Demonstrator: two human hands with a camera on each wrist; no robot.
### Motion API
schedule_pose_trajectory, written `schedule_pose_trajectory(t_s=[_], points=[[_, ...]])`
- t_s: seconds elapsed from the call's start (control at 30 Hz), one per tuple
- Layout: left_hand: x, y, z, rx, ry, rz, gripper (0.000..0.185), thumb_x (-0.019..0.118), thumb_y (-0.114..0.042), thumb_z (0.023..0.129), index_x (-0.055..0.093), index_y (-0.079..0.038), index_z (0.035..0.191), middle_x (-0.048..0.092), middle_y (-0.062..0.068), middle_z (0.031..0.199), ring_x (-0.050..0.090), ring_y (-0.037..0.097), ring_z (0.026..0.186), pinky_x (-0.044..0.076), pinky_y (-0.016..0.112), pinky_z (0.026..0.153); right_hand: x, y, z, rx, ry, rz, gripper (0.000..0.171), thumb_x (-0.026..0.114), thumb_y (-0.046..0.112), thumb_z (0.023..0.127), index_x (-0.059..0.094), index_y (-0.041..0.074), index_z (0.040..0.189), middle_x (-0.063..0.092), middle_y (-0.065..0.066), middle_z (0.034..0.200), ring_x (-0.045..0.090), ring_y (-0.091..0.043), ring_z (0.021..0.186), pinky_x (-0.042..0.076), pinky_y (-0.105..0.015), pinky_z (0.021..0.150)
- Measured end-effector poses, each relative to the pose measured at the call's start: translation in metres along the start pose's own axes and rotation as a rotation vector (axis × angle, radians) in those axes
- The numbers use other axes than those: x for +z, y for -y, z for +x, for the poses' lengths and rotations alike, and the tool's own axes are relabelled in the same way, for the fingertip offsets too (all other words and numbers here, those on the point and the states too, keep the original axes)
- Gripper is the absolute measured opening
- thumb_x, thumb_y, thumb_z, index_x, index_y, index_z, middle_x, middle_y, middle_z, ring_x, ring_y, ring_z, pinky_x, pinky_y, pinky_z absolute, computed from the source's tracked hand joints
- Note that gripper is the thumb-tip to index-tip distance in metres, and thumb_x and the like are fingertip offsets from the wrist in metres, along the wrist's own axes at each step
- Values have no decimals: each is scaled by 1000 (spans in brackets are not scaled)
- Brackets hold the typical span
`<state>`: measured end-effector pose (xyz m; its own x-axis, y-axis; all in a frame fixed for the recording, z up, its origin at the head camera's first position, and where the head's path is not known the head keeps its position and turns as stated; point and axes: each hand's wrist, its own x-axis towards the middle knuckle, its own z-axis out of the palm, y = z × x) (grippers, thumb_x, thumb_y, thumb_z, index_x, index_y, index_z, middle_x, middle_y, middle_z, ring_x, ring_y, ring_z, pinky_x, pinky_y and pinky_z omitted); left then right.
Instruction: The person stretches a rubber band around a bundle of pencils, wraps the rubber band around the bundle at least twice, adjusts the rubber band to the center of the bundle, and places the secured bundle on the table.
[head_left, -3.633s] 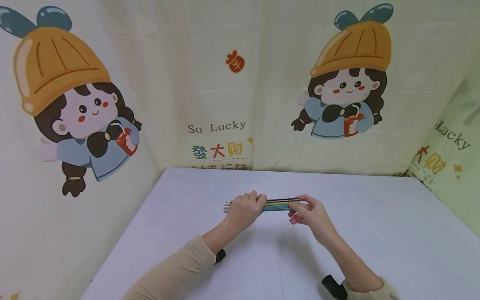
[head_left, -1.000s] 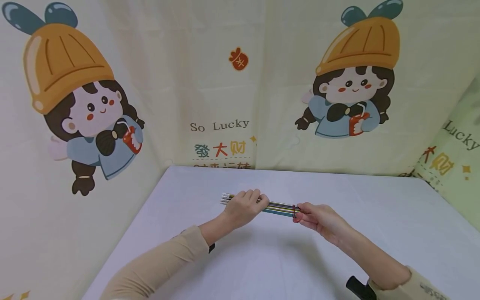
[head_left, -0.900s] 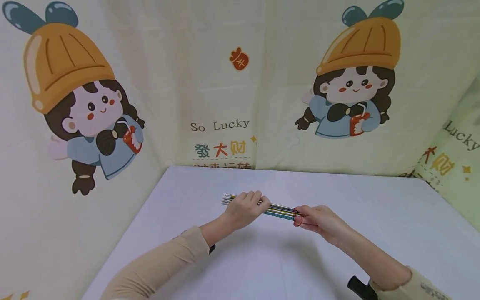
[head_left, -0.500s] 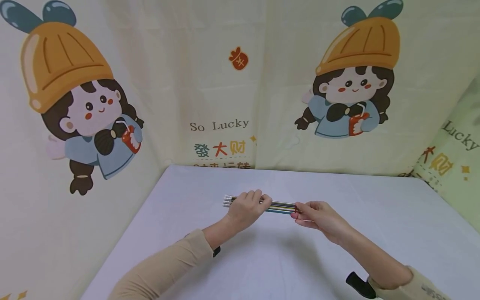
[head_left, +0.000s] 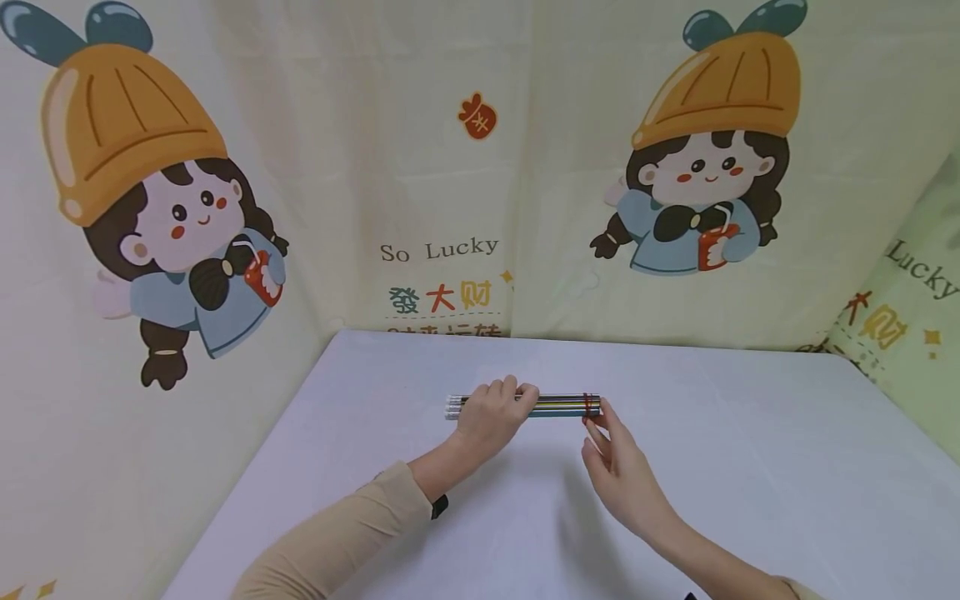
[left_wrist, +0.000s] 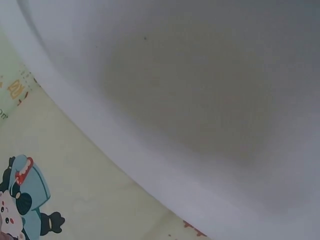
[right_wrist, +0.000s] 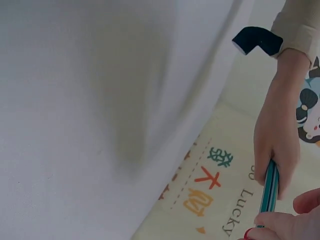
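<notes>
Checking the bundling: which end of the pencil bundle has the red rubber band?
The end by the right hand: the red rubber band wraps there. The left hand grips the bare eraser end.

White table (head_left: pixel 750 467) filling the lower middle and right of the frame, far edge meeting the printed curtain, soft shadows at its centre, bundle of pencils (head_left: pixel 555 406) held just above its middle

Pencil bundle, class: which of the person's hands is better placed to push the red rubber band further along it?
The right hand, probably. Its fingertips sit right beside the red rubber band near that end of the pencil bundle, while the left hand grips the bundle's other end, steadying it.
</notes>
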<state>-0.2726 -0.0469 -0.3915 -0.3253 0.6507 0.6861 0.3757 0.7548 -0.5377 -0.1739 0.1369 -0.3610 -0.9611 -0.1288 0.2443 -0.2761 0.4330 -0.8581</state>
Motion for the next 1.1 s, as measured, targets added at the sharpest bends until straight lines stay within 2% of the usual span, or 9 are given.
schedule_pose_trajectory(t_s=[0.2,0.27,0.4,0.5,0.6,0.67,0.77,0.93,1.1], points=[[1,-1,1,-16,7,-8,13,42,-9,92,50,-13,82,49,-1,61,47,9,46,33,19,40,6,-1,-11,-191,-86,-97,63,47,-13,85,17,-10,140,27,-28,142,40,-38,122,43,-39,84],[1,1,1,-34,31,-13,7,51,-13,89,50,-13,83,51,0,62,48,9,46,33,19,40,8,-3,-14,-229,-105,-153,63,50,-14,82,23,-8,139,34,-28,139,44,-39,119,46,-38,82],[1,5,-1,-54,35,-40,14,63,-19,84,51,-12,83,52,0,62,49,10,47,33,19,39,9,-13,-10,-342,-195,-336,58,61,-11,75,42,-4,128,53,-21,122,58,-35,103,52,-35,73],[2,6,-3,-34,5,-53,8,53,-15,89,52,-12,82,51,0,61,48,9,45,31,19,38,2,-25,3,-452,-314,-530,51,66,-4,69,49,-3,118,54,-18,109,58,-32,88,49,-40,66],[3,5,-4,-16,-17,-49,21,36,-8,93,53,-12,81,49,-1,59,46,9,44,29,19,38,-7,-36,18,-525,-374,-717,51,69,2,66,50,-2,113,51,-20,106,52,-35,87,44,-46,65],[4,4,-5,-8,-23,-48,25,32,-6,93,53,-13,80,47,-1,57,45,9,44,28,19,38,-12,-41,27,-556,-357,-814,50,72,5,66,52,0,111,52,-19,105,51,-36,89,43,-48,69],[2,2,-6,4,-14,-57,16,42,-8,90,54,-13,80,47,-1,58,46,9,45,30,19,38,-18,-45,38,-593,-297,-917,44,76,8,64,55,1,102,55,-16,100,53,-35,93,43,-47,76],[-3,-1,-6,7,25,-81,7,60,-16,83,54,-13,82,49,-1,60,47,9,46,32,18,39,-23,-46,50,-699,-211,-1028,37,80,13,61,55,3,85,54,-6,81,55,-24,74,44,-38,70],[-4,-2,-8,8,21,-77,5,58,-13,84,54,-12,81,48,-2,58,44,8,44,29,17,38,-28,-45,58,-838,-149,-1077,40,82,16,57,50,5,79,49,-3,72,51,-19,65,42,-34,67]])
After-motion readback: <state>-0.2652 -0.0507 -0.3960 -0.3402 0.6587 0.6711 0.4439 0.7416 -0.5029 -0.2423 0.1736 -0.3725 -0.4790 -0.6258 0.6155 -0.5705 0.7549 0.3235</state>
